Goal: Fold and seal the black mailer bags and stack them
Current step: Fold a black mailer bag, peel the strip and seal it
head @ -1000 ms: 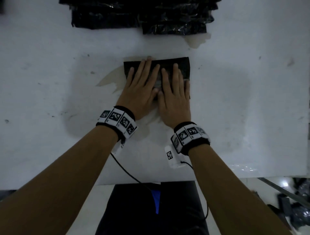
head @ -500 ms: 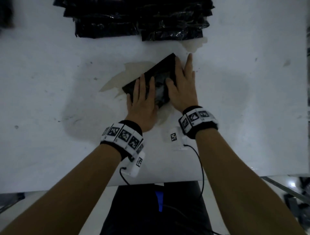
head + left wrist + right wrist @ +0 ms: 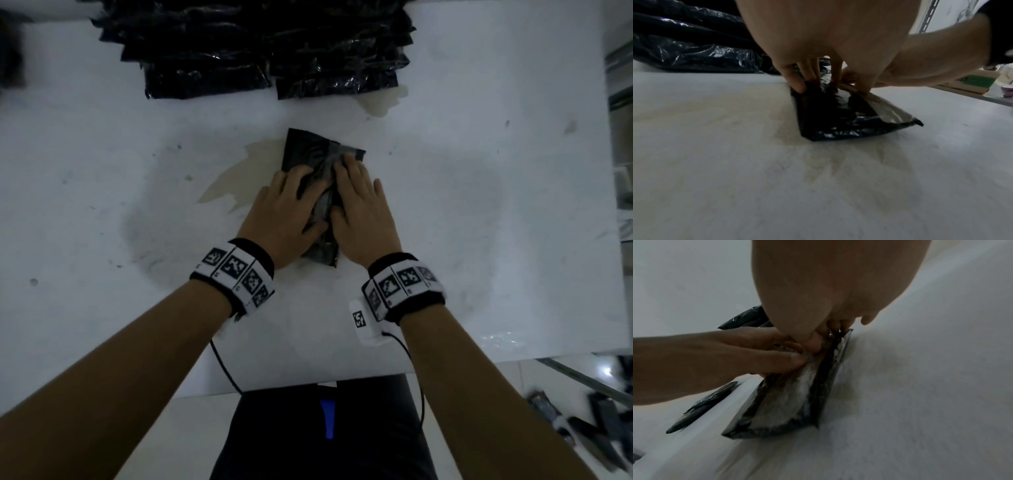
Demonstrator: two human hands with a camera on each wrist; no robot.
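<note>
A folded black mailer bag (image 3: 320, 178) lies lengthwise on the white table (image 3: 479, 222), one short end toward the person and the other pointing to the stacks at the far edge. Both hands sit side by side on its near half. The left hand (image 3: 286, 219) covers the bag's left side, fingers bent down onto the plastic; the right hand (image 3: 361, 209) covers the right side, fingers extended and pressing flat. In the left wrist view the fingertips (image 3: 797, 82) dig into the black film, and a grey flap (image 3: 890, 112) shows along one edge — whether it is stuck down cannot be told. The right wrist view (blurred) shows both thumbs meeting over a pale grey strip (image 3: 797, 395) down the bag's middle. Beyond, two piles of glossy black bags (image 3: 267, 48) lie side by side. A tan stain (image 3: 233, 185) marks the table just left of the bag.
</note>
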